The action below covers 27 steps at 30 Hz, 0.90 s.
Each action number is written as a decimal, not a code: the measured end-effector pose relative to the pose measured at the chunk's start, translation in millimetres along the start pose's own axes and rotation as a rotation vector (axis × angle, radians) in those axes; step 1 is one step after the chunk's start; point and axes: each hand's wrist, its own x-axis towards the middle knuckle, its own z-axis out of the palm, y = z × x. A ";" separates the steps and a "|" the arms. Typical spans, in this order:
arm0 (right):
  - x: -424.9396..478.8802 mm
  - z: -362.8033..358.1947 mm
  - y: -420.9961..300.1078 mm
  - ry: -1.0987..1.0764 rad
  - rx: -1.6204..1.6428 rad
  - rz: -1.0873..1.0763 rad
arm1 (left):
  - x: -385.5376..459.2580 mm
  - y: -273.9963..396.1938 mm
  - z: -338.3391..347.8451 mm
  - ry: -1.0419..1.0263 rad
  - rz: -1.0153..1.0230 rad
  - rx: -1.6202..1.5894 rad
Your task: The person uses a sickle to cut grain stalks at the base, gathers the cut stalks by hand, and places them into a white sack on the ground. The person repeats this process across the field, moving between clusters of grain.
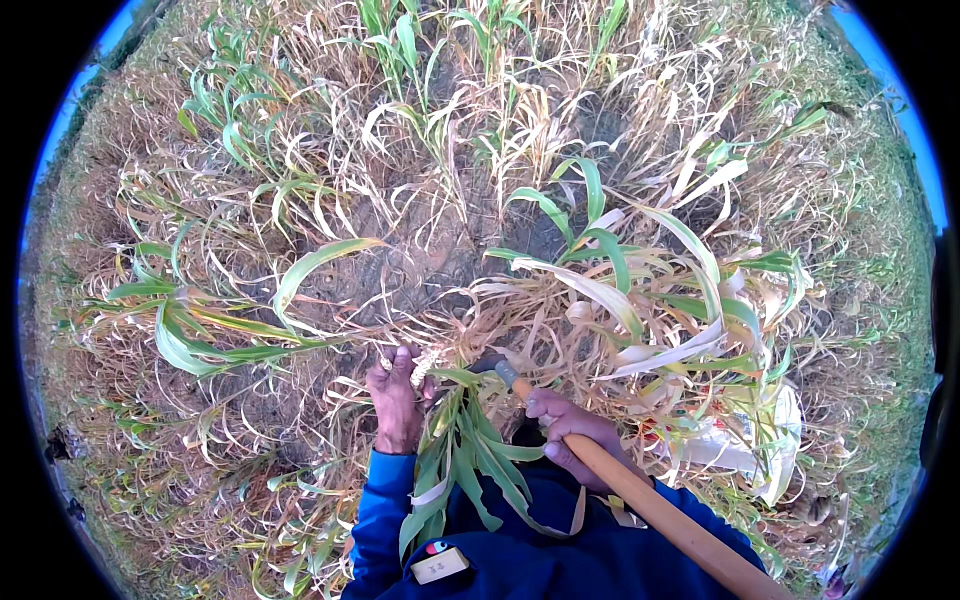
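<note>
My right hand (pixel 581 439) grips a long wooden handle (pixel 675 514) that slants down to the lower right. At its far end are a grey metal collar (pixel 507 370) and a dark blade (pixel 486 364), partly covered by leaves, so its full shape is hidden. Left of the blade, my left hand (pixel 395 409) is closed around plant stalks, with a pale knobbly plant part (pixel 424 365) beside its thumb and fingers. Green leaves of a leafy stalk (pixel 469 450) hang between my hands against my dark clothing. Long-leaved plants (pixel 225 337) lean to the left of my left hand.
Dry and green grassy plants (pixel 450 135) stand all around, with brown soil (pixel 420 255) showing between them. A large clump of drying leaves (pixel 622 300) spreads to the right. A white plastic sack (pixel 780 442) with red print lies on the ground at the right, partly under leaves.
</note>
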 end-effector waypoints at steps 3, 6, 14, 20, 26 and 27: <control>-22.2 -25.1 -37.8 0.111 0.001 0.029 | 6.0 8.8 -15.5 0.046 -0.030 -0.107; -40.8 -48.8 -74.3 0.226 -0.065 0.077 | 4.5 33.4 7.4 -0.059 -0.004 -0.209; -84.1 -60.4 -63.3 0.657 0.036 0.036 | -37.2 84.6 38.4 -0.533 -0.001 -0.882; -99.8 -59.5 -59.1 0.663 0.054 0.042 | -54.0 83.6 62.6 -0.639 -0.051 -0.766; -114.7 -50.8 -49.0 0.658 0.056 0.121 | -55.5 69.6 90.2 -0.893 -0.075 -0.544; -118.1 -48.8 -50.1 0.667 -0.001 0.142 | -55.4 65.9 91.9 -0.977 -0.078 -0.507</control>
